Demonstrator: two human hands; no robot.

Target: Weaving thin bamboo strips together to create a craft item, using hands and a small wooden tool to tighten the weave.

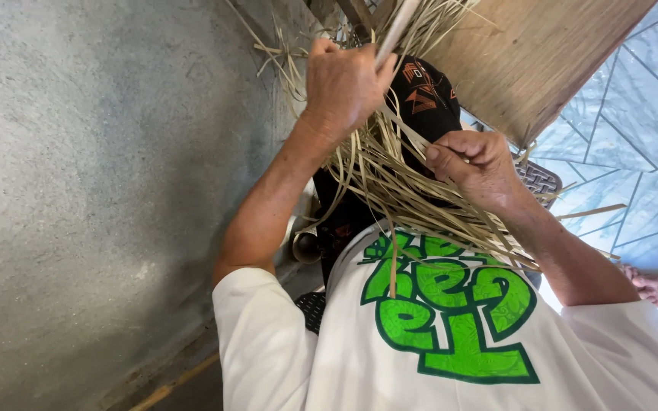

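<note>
A bundle of pale dried plant strips (390, 183) hangs loose in front of my white shirt with green lettering. My left hand (344, 80) is raised and closed around the upper part of the strips, beside a pale round stick (396, 30). My right hand (477, 164) is lower and to the right, pinching a few strips between thumb and fingers. Behind the strips lies a black cloth item with an orange pattern (424, 95), partly hidden.
A wooden board (542, 53) leans at the top right. Grey concrete (100, 190) fills the left side and a pale blue tiled floor (634, 114) the right. A bare foot (653, 288) shows at the right edge. A dark woven piece (540, 180) lies behind my right hand.
</note>
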